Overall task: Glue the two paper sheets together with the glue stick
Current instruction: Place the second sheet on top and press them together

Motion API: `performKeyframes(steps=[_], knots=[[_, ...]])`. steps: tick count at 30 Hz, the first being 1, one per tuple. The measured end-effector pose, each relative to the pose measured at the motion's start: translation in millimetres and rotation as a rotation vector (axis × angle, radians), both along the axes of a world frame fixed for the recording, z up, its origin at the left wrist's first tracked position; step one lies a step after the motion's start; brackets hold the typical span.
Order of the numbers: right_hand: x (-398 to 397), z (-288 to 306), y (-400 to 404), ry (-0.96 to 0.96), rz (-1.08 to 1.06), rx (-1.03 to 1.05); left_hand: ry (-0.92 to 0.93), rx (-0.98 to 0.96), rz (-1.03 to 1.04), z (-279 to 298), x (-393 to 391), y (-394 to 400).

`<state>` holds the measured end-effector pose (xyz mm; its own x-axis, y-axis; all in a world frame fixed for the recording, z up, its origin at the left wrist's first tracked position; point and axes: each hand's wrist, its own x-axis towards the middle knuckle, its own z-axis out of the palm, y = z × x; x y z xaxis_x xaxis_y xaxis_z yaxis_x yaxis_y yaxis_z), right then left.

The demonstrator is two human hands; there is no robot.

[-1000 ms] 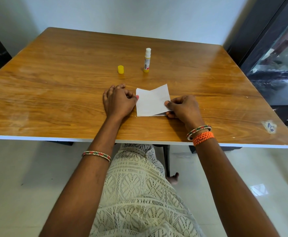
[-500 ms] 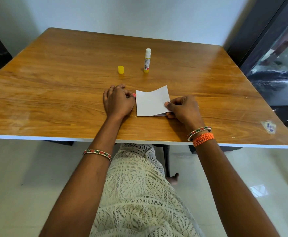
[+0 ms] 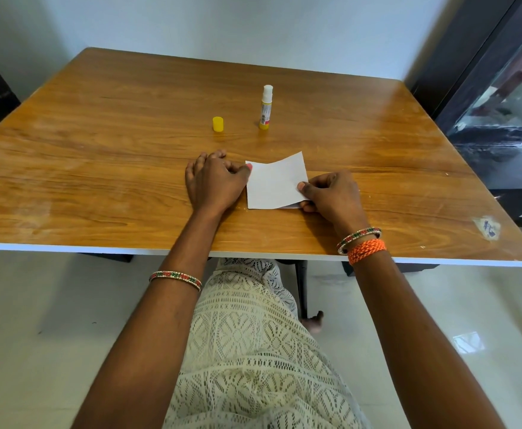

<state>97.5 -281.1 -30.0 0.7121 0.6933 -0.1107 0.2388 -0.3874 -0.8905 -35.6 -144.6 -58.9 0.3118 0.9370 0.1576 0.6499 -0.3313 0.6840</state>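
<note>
Head: cap (image 3: 218,124) beside glue stick (image 3: 266,108) (uncapped)

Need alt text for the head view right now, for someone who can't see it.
Both hands hold white paper sheets on a wooden table: the left hand at their left edge, the right hand pinching the right edge. Behind them, an uncapped glue stick stands upright, its yellow cap apart to the left.

Both forearms reach forward. The left hand (image 3: 213,181) lies palm-down, fingers loosely bent; the right hand (image 3: 331,193) curls, thumb pinching against its fingers.
</note>
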Motion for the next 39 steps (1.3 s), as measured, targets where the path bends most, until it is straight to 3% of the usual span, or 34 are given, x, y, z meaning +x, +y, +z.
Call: performKeyframes(steps=[5,9,12,15,17,21,23,30,36,39], knots=[[-1,0,1,-0.103,0.026,-0.039,-0.007,0.015,-0.006,0,-1,-1],[-9,0,4,-0.534,-0.043,-0.265,-0.032,0.043,0.016,-1,0,-5],[-13,0,3,-0.604,-0.102,-0.349,-0.049,0.067,0.029,-2,0,-6],[-21,-2,4,-0.753,-0.131,-0.325,-0.044,0.093,0.028,-3,0,-6],[-31,-4,11,-0.848,-0.029,-0.252,-0.035,0.111,0.027,-4,1,-6],[-53,-15,38,-0.808,0.393,-0.213,0.034,0.137,0.013,-6,1,-6],[-55,-23,45,-0.769,0.486,-0.251,0.082,0.157,0.015,-7,0,-5],[-33,-34,41,-0.786,0.456,-0.358,0.109,0.226,0.012,-5,0,-9],[-14,-32,32,-0.776,0.381,-0.411,0.221,0.191,-0.145,-2,2,-9],[-17,-33,32,-0.773,0.360,-0.414,0.319,0.397,-0.328,-2,9,-28]])
